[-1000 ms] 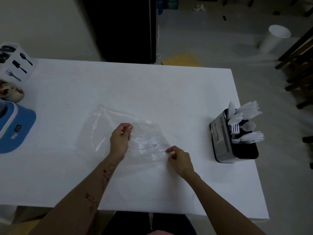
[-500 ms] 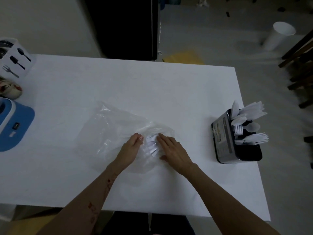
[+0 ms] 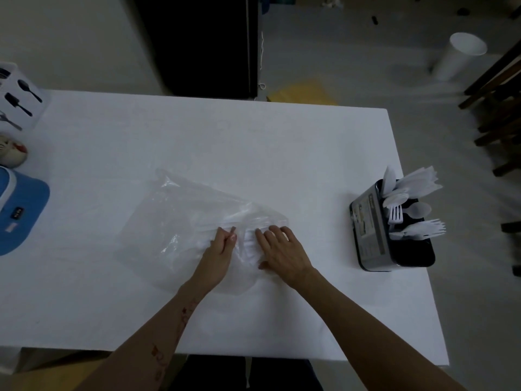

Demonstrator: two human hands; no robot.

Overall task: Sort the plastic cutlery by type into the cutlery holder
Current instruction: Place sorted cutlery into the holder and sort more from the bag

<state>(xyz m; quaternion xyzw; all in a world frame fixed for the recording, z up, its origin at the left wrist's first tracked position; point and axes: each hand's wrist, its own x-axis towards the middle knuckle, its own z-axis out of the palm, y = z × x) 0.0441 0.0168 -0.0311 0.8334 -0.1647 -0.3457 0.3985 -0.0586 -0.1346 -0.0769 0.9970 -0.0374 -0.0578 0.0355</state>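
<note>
A clear plastic bag (image 3: 180, 221) lies crumpled on the white table (image 3: 197, 142), with a few white plastic cutlery pieces (image 3: 248, 238) showing faintly inside it. My left hand (image 3: 220, 249) pinches the bag film beside those pieces. My right hand (image 3: 284, 249) rests flat on the bag just to their right, fingers spread. At the table's right edge stands the black cutlery holder (image 3: 377, 238), with white forks, spoons and knives (image 3: 411, 204) sticking up out of it.
At the left edge sit a blue-and-white device (image 3: 19, 213), a small round painted object (image 3: 12, 153) and a white box printed with utensil pictures (image 3: 19, 100). A white bin (image 3: 459, 55) and dark wooden chair legs (image 3: 496, 108) stand on the floor to the right.
My two hands have come together over the cutlery in the bag. The right hand went from pinching the bag's edge to lying flat on it.
</note>
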